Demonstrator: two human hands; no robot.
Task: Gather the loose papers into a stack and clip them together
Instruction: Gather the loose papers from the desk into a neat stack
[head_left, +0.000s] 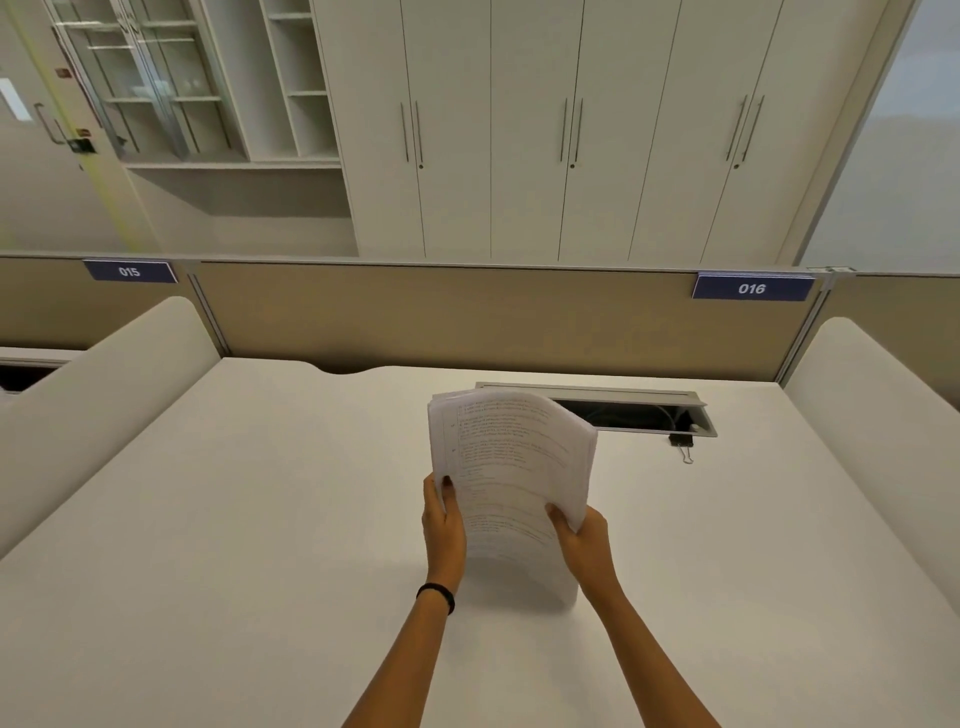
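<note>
Left hand (444, 525) is pinching the left edge of the paper stack (511, 457), thumb in front, and I'm watching the right hand (582, 540) curling round its right edge. Sheets are standing upright on the desk (260, 519), bowing; binder clip (681, 444) is lying apart, beside the cable slot (623, 410).

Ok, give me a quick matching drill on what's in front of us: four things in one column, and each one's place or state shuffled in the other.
Things:
1. paper stack
2. binder clip
3. cable hatch
4. black band

Place or state:
A. worn just behind the left hand
B. open, cables showing inside
C. lying on the desk, by the hatch's right end
D. held upright by the left hand and right hand

Pairs: 1-D, 2-C, 3-B, 4-A
</note>
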